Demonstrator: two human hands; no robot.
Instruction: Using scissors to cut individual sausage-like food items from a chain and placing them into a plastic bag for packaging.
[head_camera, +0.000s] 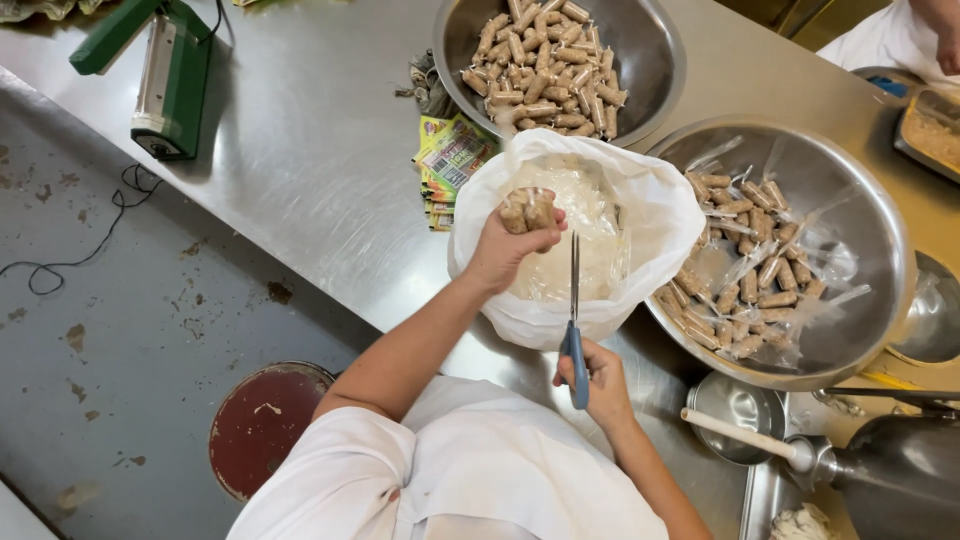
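My left hand (505, 245) grips a small bundle of brown stick-shaped rolls in clear plastic (527, 208), held over a white plastic bag (660, 215) full of clear plastic trimmings. My right hand (600, 375) holds blue-handled scissors (574, 320), blades together and pointing up toward the bundle. The bag sits on a steel table (320, 160). One steel bowl (650, 45) behind the bag is heaped with cut rolls. A larger steel bowl (880, 220) to the right holds rolls still in long plastic wrappers.
A green heat sealer (165, 75) stands at the far left with a black cord trailing to the floor. Colourful printed packets (450, 165) lie beside the bag. A red stool (265, 425) is below. Small steel cups and a ladle (750, 435) sit at right. Another person's sleeve (890, 35) is at top right.
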